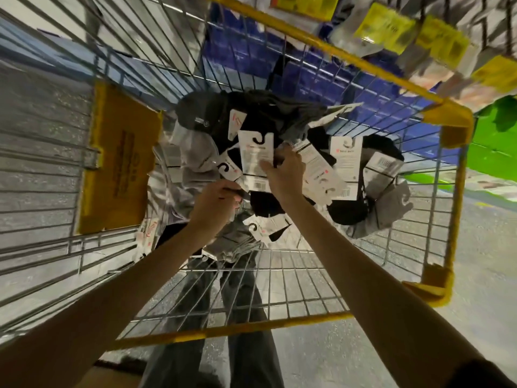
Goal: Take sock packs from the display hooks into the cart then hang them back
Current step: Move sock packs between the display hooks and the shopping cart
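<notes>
My left hand (pixel 216 203) grips a dark sock pack (pixel 242 193), my right hand (pixel 285 172) pinches a white-carded pack (pixel 256 155); I'd lift them singly, untangled, clear of the cart (pixel 456 219).

No legible wording anywhere. Header card (pixel 256 152) at centre: small red mark beside a blurred line of print, unreadable; barcode (pixel 260 185) at its lower edge, digits unresolved. Second header card (pixel 345 159) toward 3 o'clock: same red mark, text blurred. Yellow placard (pixel 120 163) on the cart (pixel 456 219) at 9 o'clock: rows of dark print, illegible. Yellow tags (pixel 384 28) at 1 o'clock: print smeared.
</notes>
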Action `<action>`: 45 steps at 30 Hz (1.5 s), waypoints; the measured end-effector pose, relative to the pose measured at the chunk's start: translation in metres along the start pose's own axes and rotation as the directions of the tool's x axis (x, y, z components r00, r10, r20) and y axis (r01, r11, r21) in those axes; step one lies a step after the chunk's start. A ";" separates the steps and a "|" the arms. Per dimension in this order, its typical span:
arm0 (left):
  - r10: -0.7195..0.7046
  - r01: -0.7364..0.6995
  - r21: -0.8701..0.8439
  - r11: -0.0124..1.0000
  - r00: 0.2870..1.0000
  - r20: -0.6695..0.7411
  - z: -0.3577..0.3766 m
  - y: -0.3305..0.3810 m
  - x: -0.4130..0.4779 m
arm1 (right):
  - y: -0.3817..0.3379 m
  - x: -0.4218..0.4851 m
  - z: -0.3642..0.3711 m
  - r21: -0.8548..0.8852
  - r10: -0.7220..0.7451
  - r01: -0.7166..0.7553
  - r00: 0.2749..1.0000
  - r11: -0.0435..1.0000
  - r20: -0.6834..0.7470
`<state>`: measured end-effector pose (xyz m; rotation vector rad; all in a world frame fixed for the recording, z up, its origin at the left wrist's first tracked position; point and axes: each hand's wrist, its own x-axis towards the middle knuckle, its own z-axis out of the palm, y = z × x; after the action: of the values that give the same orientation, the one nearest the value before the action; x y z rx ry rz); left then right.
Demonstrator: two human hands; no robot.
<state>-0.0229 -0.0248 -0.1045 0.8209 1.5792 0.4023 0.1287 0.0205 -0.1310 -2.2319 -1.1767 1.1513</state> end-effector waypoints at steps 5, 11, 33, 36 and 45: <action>-0.053 0.049 -0.108 0.993 0.998 -0.035 -0.011 0.007 -0.003 | -0.007 -0.026 -0.013 0.180 -0.040 0.059 0.993 0.982 -0.108; 0.159 -0.156 -0.199 0.968 0.987 -0.004 -0.017 0.038 -0.033 | -0.013 -0.055 -0.047 0.458 0.115 -0.002 0.969 0.889 -0.219; -0.205 0.370 -0.526 0.766 0.916 0.346 -0.051 0.014 -0.041 | 0.046 -0.015 -0.059 -0.722 0.024 0.027 0.998 0.692 0.060; -0.200 0.376 -0.545 0.749 0.913 0.355 -0.052 0.010 -0.039 | 0.057 -0.008 -0.065 -0.680 0.119 -0.032 0.990 0.733 0.081; -0.248 0.380 -0.512 0.770 0.918 0.309 -0.049 0.010 -0.040 | 0.034 -0.052 -0.049 -0.404 0.219 -0.099 0.939 0.910 0.264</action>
<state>-0.0675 -0.0363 -0.0597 0.1226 1.2501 0.4785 0.1684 -0.0396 -0.0977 -2.5468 -1.4718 1.4820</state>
